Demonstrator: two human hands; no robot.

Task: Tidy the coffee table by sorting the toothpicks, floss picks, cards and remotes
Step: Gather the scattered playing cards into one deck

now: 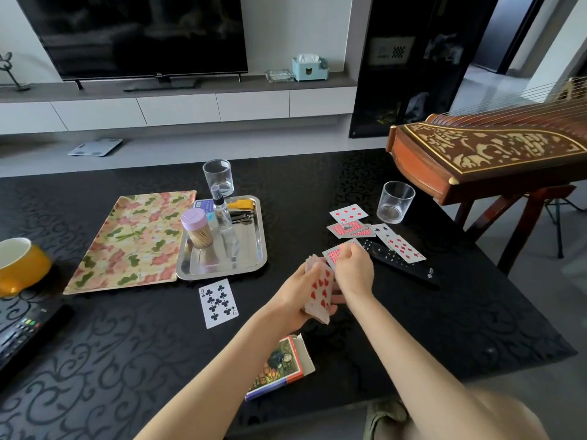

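Black patterned glass forms the top of the coffee table [127, 344]. Landmark: the steel tray [260, 249] at table centre.

1. Left hand [295, 300]: in front of the tray and to its right, fingers curled around a stack of cards [320, 293]. The front card faces up and shows red hearts.
2. Right hand [355, 271]: just right of the stack, fingers curled, pinching a red-backed card [333, 255] at the stack's far end.
3. Nine of clubs [218, 303]: face up on the table, just in front of the tray's near rim.
4. Loose cards [347, 229]: well right of the tray, some face up, some face down. Two of them, face-up cards [401, 246], lie across a black remote [400, 262].
5. Card box [279, 366]: in front of the tray, near the table's front edge, flap open, partly hidden by the left forearm.
6. Toothpick jar [197, 228]: upright inside the tray at its left side, lilac lid on, beside a spray bottle [221, 214].
7. Second remote [28, 331]: far left of the tray, at the table's front-left corner.
8. Floral mat [133, 239]: touching the tray's left rim.
9. Empty glass [218, 176]: just behind the tray. Another glass [395, 201] stands beyond the loose cards.
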